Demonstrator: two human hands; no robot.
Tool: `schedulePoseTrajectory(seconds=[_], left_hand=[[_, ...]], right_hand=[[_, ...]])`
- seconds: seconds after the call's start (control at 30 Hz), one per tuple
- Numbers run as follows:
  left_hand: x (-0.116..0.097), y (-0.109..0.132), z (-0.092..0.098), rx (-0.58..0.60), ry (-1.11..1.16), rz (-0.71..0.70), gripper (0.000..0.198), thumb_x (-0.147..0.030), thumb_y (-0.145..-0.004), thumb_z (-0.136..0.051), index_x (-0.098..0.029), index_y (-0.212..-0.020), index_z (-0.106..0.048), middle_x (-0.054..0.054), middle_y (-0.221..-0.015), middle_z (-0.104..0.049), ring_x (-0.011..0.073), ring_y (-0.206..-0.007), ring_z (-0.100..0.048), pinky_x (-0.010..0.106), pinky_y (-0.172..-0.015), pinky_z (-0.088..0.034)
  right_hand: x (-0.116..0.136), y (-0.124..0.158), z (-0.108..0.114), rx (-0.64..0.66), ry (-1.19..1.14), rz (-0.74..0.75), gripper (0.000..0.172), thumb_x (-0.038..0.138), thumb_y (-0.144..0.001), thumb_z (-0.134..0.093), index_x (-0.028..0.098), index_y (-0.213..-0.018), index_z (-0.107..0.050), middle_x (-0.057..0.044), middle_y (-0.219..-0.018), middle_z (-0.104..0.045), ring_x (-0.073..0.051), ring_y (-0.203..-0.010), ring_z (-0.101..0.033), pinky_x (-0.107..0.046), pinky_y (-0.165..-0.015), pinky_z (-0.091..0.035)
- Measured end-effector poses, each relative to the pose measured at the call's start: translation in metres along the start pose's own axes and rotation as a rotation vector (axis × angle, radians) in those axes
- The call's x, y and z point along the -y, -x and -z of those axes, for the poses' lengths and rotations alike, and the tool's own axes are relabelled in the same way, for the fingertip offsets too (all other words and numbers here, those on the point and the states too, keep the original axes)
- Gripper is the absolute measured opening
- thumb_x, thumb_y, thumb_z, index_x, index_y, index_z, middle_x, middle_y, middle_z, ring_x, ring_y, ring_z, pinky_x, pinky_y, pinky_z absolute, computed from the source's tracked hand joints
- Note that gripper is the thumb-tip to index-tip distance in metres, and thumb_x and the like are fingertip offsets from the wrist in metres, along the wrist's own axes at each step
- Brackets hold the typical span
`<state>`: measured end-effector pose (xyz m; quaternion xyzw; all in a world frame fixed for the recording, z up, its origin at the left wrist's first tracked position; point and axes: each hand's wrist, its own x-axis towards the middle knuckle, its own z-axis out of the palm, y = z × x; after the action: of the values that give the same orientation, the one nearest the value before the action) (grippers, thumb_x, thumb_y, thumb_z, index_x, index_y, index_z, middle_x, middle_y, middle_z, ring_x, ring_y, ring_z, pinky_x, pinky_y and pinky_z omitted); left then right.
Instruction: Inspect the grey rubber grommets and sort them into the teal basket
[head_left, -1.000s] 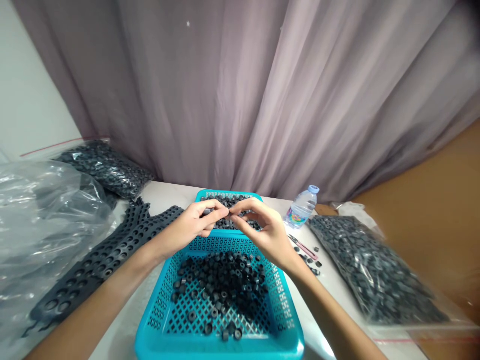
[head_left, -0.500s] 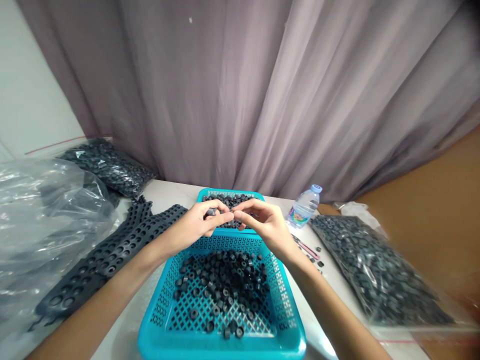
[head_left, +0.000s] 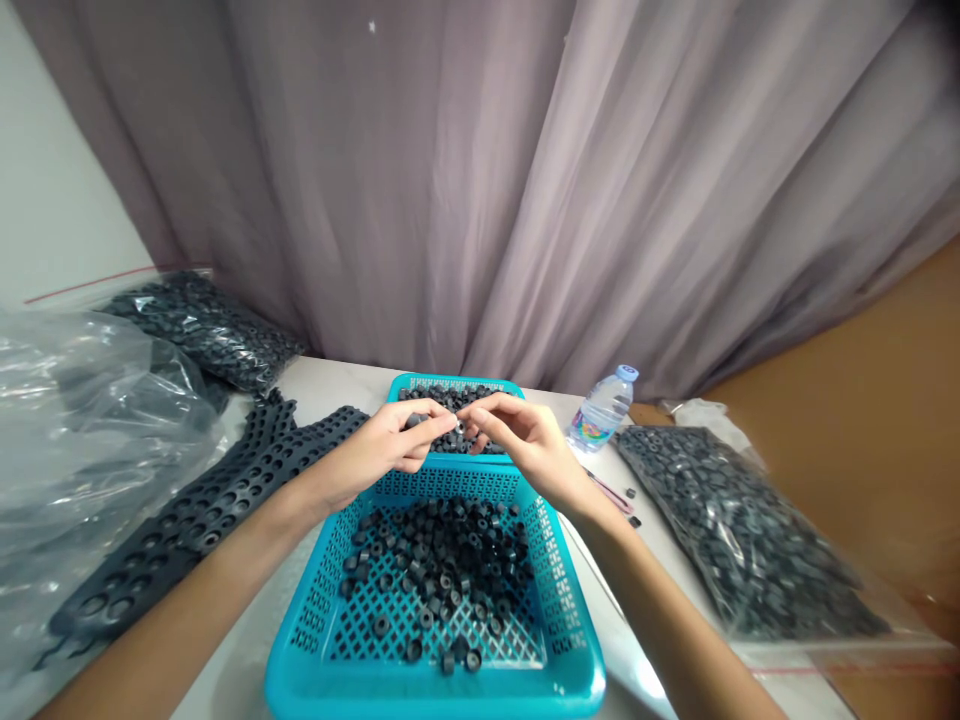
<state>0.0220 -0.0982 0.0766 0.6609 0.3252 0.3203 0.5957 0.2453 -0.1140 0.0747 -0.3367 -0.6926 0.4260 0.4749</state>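
My left hand [head_left: 390, 448] and my right hand [head_left: 525, 445] meet above the far rim of a turquoise basket [head_left: 315, 640]. The left fingers pinch a small dark ring-shaped part [head_left: 415, 421]. The right fingertips are pinched close beside it; what they hold is too small to make out. Inside the near basket lies a pile of many small black rings [head_left: 442, 560]. A second turquoise basket [head_left: 405, 383] behind the hands also holds such rings.
Black perforated strips [head_left: 217, 500] lie left of the basket, beside crumpled clear plastic [head_left: 82, 420]. Clear bags of black rings sit at the far left [head_left: 202, 330] and at the right [head_left: 735, 530]. A small water bottle [head_left: 602, 410] and a pink tool [head_left: 609, 492] lie right of the baskets.
Both hands have stayed together over the basket's far rim, with only slight finger shifts. The camera view has drifted a little.
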Motion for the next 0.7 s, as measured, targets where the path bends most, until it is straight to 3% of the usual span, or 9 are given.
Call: schedulePoseTrajectory(seconds=[0.37, 0.47, 0.6, 0.7], left_hand=[[0.000, -0.002, 0.000, 0.019, 0.096, 0.020, 0.039, -0.054, -0.097, -0.066, -0.018, -0.110, -0.058, -0.006, -0.074, -0.020, 0.0101, -0.060, -0.016, 0.023, -0.051, -0.013], [0.004, -0.003, 0.000, 0.008, -0.038, 0.009, 0.037, -0.055, -0.099, -0.061, -0.019, -0.105, -0.060, -0.006, -0.071, -0.024, 0.0100, -0.059, -0.020, 0.023, -0.051, -0.017], [0.006, -0.002, -0.009, -0.026, -0.395, -0.087, 0.035, -0.052, -0.102, -0.055, -0.019, -0.096, -0.068, -0.002, -0.077, -0.049, 0.0112, -0.064, -0.039, 0.024, -0.057, -0.029], [0.008, -0.002, -0.016, 0.036, -0.389, -0.061, 0.039, -0.055, -0.103, -0.053, -0.019, -0.096, -0.067, -0.003, -0.071, -0.043, 0.0114, -0.062, -0.036, 0.023, -0.056, -0.028]], right_hand=[[-0.002, -0.004, 0.012, -0.082, 0.009, 0.016, 0.029, 0.045, -0.098, -0.068, 0.017, -0.104, -0.071, -0.002, -0.085, -0.066, -0.014, -0.073, -0.064, -0.029, -0.072, -0.055], [-0.004, -0.004, 0.021, -0.124, 0.071, 0.035, 0.029, 0.044, -0.099, -0.067, 0.016, -0.102, -0.070, -0.001, -0.081, -0.066, -0.014, -0.070, -0.063, -0.028, -0.071, -0.053], [-0.006, -0.005, 0.028, -0.181, 0.119, 0.040, 0.030, 0.046, -0.097, -0.069, 0.016, -0.101, -0.071, -0.002, -0.082, -0.066, -0.013, -0.069, -0.060, -0.027, -0.067, -0.052], [-0.003, -0.004, 0.024, -0.156, 0.158, 0.022, 0.030, 0.047, -0.099, -0.067, 0.017, -0.101, -0.071, -0.002, -0.083, -0.066, -0.013, -0.070, -0.059, -0.026, -0.066, -0.050]])
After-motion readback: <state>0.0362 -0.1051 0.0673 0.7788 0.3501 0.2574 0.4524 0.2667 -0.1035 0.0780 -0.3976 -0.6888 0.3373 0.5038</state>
